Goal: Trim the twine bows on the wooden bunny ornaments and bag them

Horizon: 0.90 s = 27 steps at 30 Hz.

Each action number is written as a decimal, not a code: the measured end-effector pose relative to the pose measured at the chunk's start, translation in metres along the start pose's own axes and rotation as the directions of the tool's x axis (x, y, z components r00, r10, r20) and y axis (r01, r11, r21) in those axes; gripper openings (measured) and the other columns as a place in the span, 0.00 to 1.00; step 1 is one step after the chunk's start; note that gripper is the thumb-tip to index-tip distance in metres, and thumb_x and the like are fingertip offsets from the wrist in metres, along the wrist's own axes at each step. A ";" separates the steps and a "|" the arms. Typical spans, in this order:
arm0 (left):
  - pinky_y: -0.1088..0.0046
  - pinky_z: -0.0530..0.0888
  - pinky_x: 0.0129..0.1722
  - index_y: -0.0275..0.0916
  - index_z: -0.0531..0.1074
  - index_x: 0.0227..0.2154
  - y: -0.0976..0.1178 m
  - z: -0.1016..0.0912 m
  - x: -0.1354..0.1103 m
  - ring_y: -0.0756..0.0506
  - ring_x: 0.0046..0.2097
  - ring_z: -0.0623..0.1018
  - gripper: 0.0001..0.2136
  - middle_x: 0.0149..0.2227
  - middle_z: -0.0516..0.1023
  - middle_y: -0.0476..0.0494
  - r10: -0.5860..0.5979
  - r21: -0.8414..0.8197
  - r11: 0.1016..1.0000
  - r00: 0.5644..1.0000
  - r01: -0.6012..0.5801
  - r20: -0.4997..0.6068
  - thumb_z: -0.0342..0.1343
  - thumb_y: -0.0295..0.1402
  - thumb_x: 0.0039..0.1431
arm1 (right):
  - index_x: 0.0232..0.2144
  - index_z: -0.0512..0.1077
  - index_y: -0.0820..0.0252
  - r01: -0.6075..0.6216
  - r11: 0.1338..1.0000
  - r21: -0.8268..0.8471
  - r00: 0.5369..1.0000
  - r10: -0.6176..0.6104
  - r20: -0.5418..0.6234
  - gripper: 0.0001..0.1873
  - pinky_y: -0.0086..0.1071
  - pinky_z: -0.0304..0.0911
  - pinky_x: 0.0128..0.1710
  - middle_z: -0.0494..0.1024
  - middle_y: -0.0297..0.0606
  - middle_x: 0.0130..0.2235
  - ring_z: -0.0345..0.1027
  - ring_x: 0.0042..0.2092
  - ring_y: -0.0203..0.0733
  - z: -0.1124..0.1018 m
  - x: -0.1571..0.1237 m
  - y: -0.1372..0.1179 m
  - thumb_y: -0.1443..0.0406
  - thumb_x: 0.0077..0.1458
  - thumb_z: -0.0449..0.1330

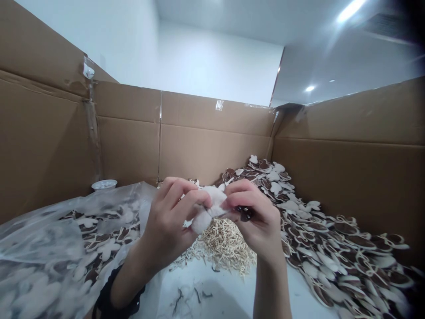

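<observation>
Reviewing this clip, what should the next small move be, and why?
I'd probably turn the white piece slightly: the left hand and right hand both pinch it and cover part of it. A dark, shiny item sits in the right hand, so a small turn seems better suited than a larger move.

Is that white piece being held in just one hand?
No, the fingers of both the left hand and the right hand pinch the white piece between them.
</observation>
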State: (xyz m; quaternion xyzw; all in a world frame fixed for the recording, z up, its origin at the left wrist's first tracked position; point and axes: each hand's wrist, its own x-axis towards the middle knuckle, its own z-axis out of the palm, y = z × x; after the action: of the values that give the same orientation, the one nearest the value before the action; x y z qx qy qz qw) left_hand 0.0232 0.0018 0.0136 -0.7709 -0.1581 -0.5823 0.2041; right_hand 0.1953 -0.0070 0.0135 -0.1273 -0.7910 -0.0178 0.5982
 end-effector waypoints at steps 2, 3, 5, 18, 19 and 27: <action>0.71 0.62 0.30 0.37 0.64 0.27 -0.001 0.002 0.000 0.48 0.31 0.62 0.11 0.27 0.63 0.49 -0.003 0.005 1.000 1.000 0.003 0.004 0.51 0.13 0.50 | 0.34 0.70 0.57 0.018 1.000 0.001 0.999 -0.018 0.029 0.10 0.30 0.61 0.33 0.70 0.33 0.35 0.64 0.36 0.35 0.001 0.000 0.001 0.77 0.56 0.55; 0.72 0.60 0.28 0.38 0.62 0.26 -0.002 0.002 -0.001 0.49 0.30 0.60 0.12 0.25 0.61 0.50 -0.003 -0.002 1.000 1.000 0.003 0.011 0.50 0.13 0.49 | 0.34 0.70 0.57 0.023 1.000 0.001 0.999 -0.023 0.036 0.11 0.31 0.61 0.33 0.70 0.33 0.35 0.64 0.36 0.35 0.002 0.000 0.002 0.77 0.56 0.55; 0.72 0.57 0.26 0.39 0.57 0.23 -0.003 0.003 -0.001 0.49 0.28 0.58 0.14 0.23 0.58 0.51 0.000 -0.037 0.999 1.000 0.001 0.025 0.49 0.12 0.49 | 0.34 0.70 0.57 0.021 1.000 0.012 0.999 -0.021 0.034 0.12 0.31 0.61 0.33 0.70 0.34 0.35 0.64 0.36 0.36 0.005 0.001 0.004 0.78 0.55 0.54; 0.74 0.60 0.27 0.38 0.65 0.33 -0.005 -0.004 -0.005 0.51 0.28 0.61 0.15 0.25 0.60 0.53 -0.063 -0.136 0.989 0.998 0.063 0.006 0.49 0.12 0.45 | 0.34 0.69 0.57 0.025 1.000 0.012 0.999 -0.024 -0.024 0.13 0.32 0.61 0.35 0.70 0.34 0.35 0.65 0.37 0.36 0.003 -0.001 0.006 0.78 0.54 0.54; 0.73 0.59 0.27 0.38 0.65 0.32 -0.004 -0.003 -0.005 0.51 0.28 0.60 0.15 0.25 0.60 0.53 -0.054 -0.107 0.993 0.999 0.054 0.005 0.49 0.12 0.45 | 0.34 0.69 0.57 0.024 1.000 -0.005 0.999 -0.024 -0.023 0.13 0.32 0.61 0.35 0.70 0.34 0.35 0.65 0.37 0.36 0.002 -0.001 0.005 0.79 0.54 0.53; 0.76 0.58 0.23 0.38 0.62 0.24 0.004 0.003 -0.003 0.53 0.24 0.59 0.14 0.21 0.59 0.55 -0.081 -0.127 0.988 0.997 0.082 0.016 0.45 0.11 0.45 | 0.34 0.69 0.57 0.041 0.998 -0.056 0.999 -0.041 0.008 0.14 0.32 0.61 0.33 0.70 0.35 0.35 0.64 0.36 0.37 0.007 0.001 0.002 0.79 0.54 0.51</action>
State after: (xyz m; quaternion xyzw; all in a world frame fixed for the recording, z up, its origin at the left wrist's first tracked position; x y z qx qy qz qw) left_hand 0.0269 0.0003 0.0096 -0.7785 -0.1529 -0.5947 0.1295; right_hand 0.1889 -0.0040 0.0125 -0.1280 -0.7948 -0.0518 0.5910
